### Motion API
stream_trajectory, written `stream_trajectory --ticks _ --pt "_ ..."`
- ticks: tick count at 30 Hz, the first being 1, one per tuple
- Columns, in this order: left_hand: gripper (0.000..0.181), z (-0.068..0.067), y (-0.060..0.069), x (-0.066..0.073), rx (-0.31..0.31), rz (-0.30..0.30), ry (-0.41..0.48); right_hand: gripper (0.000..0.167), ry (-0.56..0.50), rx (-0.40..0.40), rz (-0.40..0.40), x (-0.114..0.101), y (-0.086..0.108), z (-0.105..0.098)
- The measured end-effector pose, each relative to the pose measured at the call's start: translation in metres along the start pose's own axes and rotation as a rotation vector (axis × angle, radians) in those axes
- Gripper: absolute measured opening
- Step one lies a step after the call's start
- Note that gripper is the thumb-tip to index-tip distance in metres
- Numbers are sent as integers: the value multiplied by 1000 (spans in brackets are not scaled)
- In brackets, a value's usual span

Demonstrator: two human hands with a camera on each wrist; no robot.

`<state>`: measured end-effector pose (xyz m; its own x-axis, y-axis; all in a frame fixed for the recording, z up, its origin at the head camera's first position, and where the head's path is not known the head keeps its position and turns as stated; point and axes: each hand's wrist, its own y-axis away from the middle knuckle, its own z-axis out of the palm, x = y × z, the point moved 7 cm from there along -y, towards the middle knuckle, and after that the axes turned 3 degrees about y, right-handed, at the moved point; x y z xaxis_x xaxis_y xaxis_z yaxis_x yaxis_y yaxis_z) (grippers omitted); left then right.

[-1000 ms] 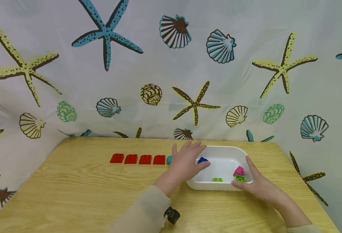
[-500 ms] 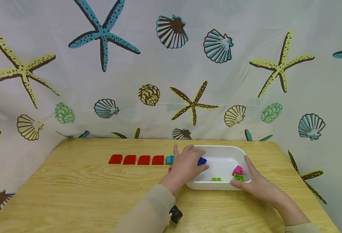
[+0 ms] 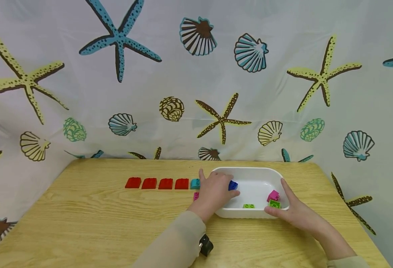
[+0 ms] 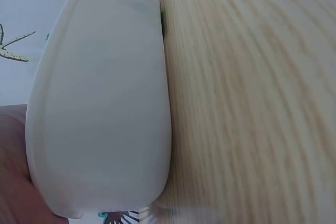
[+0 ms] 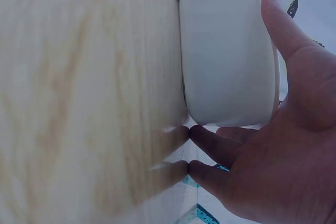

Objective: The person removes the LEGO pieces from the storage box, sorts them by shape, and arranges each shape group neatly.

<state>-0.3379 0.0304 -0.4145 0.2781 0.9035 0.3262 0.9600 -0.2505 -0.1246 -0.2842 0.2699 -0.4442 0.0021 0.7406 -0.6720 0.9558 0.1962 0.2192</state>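
Note:
In the head view my left hand (image 3: 213,191) reaches over the left end of a white plastic tray (image 3: 246,214), with its thumb and fingers curled around a blue toy brick (image 3: 233,185). My right hand (image 3: 298,214) grips the tray's right end, thumb at the front wall. The right wrist view shows that thumb (image 5: 281,27) along the rim and the other fingers round the end. Inside the tray lie a pink brick (image 3: 273,195), a green brick (image 3: 274,204) beside it, and a lime brick (image 3: 248,206). The left wrist view shows mostly the tray's outer wall (image 4: 100,103).
Several red bricks (image 3: 165,184) form a row on the wooden table (image 3: 92,223), continued by a teal brick (image 3: 195,184). A pink brick (image 3: 196,195) sits just in front, partly behind my left hand. A patterned cloth (image 3: 143,85) hangs behind the table.
My left hand has lowered into the tray and its fingers have closed around the blue brick. The pink brick on the table has come into view. The right hand stays on the tray.

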Motion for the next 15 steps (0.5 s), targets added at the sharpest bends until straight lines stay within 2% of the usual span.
stream_trajectory --ticks 10,15 --pt "52 3 -6 -1 4 -34 -14 131 -8 -2 5 4 -2 3" --pt "47 1 -10 -1 -19 -57 3 131 0 2 4 4 -2 2"
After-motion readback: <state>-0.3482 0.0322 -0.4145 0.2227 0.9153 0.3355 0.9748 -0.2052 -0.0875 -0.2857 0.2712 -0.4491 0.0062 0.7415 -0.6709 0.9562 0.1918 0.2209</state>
